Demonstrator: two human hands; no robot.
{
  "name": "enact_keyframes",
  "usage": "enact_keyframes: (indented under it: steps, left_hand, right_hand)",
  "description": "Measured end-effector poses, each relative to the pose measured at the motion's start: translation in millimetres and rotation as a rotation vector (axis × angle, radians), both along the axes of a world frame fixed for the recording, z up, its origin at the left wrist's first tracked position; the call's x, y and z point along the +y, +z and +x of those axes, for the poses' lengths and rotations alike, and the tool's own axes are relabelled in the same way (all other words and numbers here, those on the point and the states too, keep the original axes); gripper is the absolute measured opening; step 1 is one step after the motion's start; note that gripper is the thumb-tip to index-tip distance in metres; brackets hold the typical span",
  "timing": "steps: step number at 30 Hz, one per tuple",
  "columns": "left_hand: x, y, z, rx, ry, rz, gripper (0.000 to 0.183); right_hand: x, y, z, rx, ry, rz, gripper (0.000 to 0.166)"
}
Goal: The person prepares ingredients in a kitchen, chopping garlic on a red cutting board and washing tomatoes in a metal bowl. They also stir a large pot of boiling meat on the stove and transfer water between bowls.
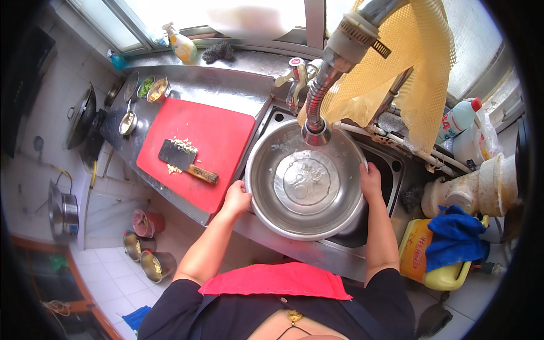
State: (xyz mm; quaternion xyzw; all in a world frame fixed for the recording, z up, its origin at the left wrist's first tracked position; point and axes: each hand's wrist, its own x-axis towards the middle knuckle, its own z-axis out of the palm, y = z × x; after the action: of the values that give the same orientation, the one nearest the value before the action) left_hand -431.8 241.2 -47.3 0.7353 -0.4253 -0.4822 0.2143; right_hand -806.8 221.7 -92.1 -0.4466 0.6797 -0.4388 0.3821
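Note:
A large stainless steel basin [263, 208] rests over the sink [389, 170], with a little clear water in its bottom. My left hand [238, 196] grips the rim at its left side, and my right hand [371, 180] grips the rim at the right. Above the basin hangs the end of a flexible metal faucet hose [315, 106]. Left of the basin lies a red cutting board [204, 127], and on it a cleaver [177, 155] with a wooden handle, with chopped pale bits on and around its blade.
Small bowls of chopped food [158, 90] stand at the counter's back left. A tap [295, 80] and yellow mesh sheet [382, 85] are behind the sink. A yellow jug [410, 250] with a blue cloth [454, 238] stands right. Metal pots [163, 272] and a red bin [155, 223] sit lower left.

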Motion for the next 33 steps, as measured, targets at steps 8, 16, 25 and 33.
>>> enact_keyframes:
  steps: [8,16,25,33]
  left_hand:
    - [23.8,26.6,8.8,0.139,-0.006,-0.011,0.014]
    - [59.1,61.2,38.1,0.250,0.004,-0.033,0.015]
    - [121.9,106.5,139.4,0.575,0.057,-0.098,0.016]
    - [195.0,179.1,294.0,0.778,0.038,-0.329,0.026]
  right_hand:
    - [29.3,34.2,0.9,-0.036,-0.024,0.036,0.019]
    - [70.8,77.7,28.2,-0.024,-0.025,0.002,0.019]
    - [99.7,160.9,116.7,-0.019,0.052,-0.093,0.019]
    - [96.8,227.5,248.6,0.183,0.308,-0.112,0.022]
